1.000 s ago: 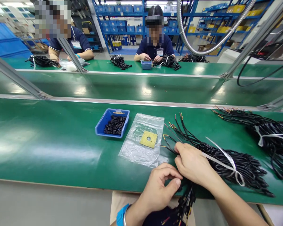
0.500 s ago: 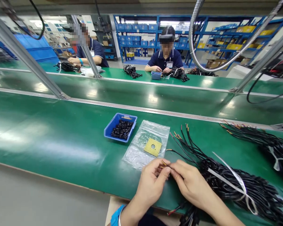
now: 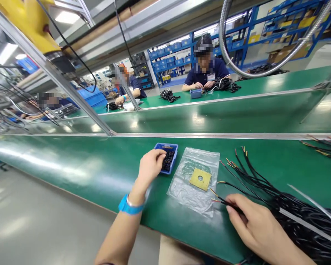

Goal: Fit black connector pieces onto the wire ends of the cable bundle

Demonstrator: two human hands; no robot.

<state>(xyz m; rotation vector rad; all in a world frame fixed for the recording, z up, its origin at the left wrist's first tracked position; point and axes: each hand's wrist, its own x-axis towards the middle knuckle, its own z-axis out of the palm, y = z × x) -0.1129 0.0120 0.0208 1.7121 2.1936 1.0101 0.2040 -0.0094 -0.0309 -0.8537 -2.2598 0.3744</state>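
My left hand (image 3: 151, 163) reaches over the near left side of a small blue bin (image 3: 171, 172), its thumb and fingers drawn together above small black plastic parts (image 3: 168, 161). Whatever sits between those fingertips is hidden. Between thumb and fingers, my right hand (image 3: 253, 221) pinches a black cable (image 3: 223, 201), whose end splits into thin coloured wires pointing left. Beside that hand lies a large bundle of black cables (image 3: 300, 221) with bare coloured wire ends, tied with a white strap.
A clear zip bag (image 3: 182, 191) with a square yellow plate (image 3: 200, 179) on it lies between my hands. Another cable bundle (image 3: 324, 147) is at the right. A metal rail (image 3: 209, 136) runs behind. Co-workers sit across the green bench, and a metal hose (image 3: 226, 55) hangs overhead.
My left hand has left my right hand and moved over to the blue bin. My right hand keeps the cable, now held alone. The view has turned left and tilted.
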